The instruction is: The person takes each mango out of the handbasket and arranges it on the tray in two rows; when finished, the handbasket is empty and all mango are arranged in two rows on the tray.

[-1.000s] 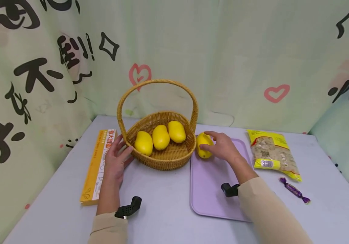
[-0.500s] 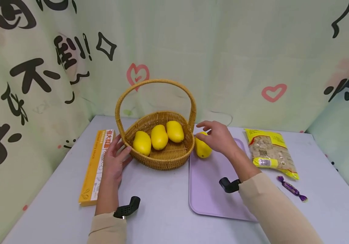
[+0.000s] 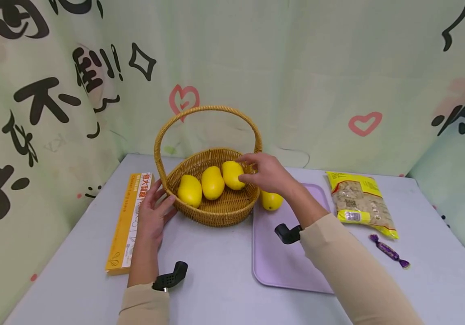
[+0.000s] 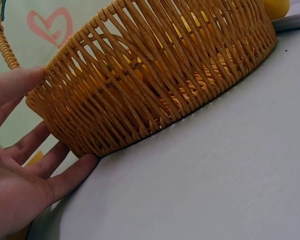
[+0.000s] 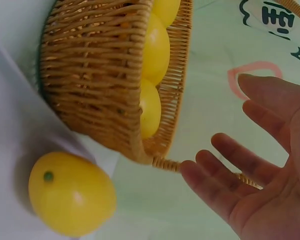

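Observation:
A wicker basket [image 3: 220, 220] with a tall arched handle holds several yellow mangoes [image 3: 213, 183]. My left hand [image 3: 154, 219] rests against its left side; in the left wrist view the thumb lies at the rim and the straight fingers [image 4: 72, 175] touch the weave lower down. Over the basket's right edge hovers my right hand [image 3: 269, 171], its fingertips overlapping the rightmost mango [image 3: 232, 175] in the head view. The right wrist view shows those fingers [image 5: 210, 187] spread and holding nothing, above the rim. Another mango [image 5: 72, 194] lies on the purple tray [image 3: 285, 266], partly hidden by my right hand.
To the left lies a yellow and white curry sauce box [image 3: 122, 243], partly behind my left forearm. A yellow bag of brown food [image 3: 360, 203] and a purple wrapped candy [image 3: 389, 251] lie right of the tray. A printed curtain [image 3: 297, 90] hangs behind the table.
My right hand let go of the mango on the tray, rose, and moved left over the basket's right edge. The left hand stays at the basket.

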{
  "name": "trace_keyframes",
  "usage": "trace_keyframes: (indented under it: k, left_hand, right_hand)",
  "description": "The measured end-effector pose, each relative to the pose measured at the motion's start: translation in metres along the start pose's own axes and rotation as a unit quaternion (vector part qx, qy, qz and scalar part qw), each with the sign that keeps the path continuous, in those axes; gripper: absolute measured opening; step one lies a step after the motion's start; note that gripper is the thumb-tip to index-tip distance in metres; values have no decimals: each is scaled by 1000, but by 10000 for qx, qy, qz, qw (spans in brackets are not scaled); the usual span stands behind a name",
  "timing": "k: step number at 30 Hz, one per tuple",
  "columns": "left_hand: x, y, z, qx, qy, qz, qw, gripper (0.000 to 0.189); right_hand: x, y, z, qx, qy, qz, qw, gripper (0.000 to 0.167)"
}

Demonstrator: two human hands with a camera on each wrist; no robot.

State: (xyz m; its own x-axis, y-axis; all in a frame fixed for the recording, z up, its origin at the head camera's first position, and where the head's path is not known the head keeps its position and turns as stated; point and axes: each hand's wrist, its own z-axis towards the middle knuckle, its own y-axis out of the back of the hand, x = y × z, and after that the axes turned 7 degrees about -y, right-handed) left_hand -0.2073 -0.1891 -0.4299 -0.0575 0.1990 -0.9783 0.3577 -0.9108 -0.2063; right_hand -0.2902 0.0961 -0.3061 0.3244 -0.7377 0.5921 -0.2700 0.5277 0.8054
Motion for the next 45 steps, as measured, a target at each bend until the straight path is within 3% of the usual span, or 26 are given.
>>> trace_keyframes:
  k: [9,22,32,45]
  left_hand:
    - [-1,4,0,-18,-3,-16,10000,67]
    - [4,-4,2,19,4,-163,9999,65]
    - [2,0,1,-28,12,-96,9999,65]
    - [3,1,2,6,-29,-116,9999,65]
  right_hand:
    - [23,-14,29,764,-464,-329,9955,58]
    - [30,-19,59,1112,-1454,-1045,9775,58]
    - [29,-34,74,1175,-1529,-992,9762,59]
    - [27,-43,74,1302,-1683,-1383,9673,59]
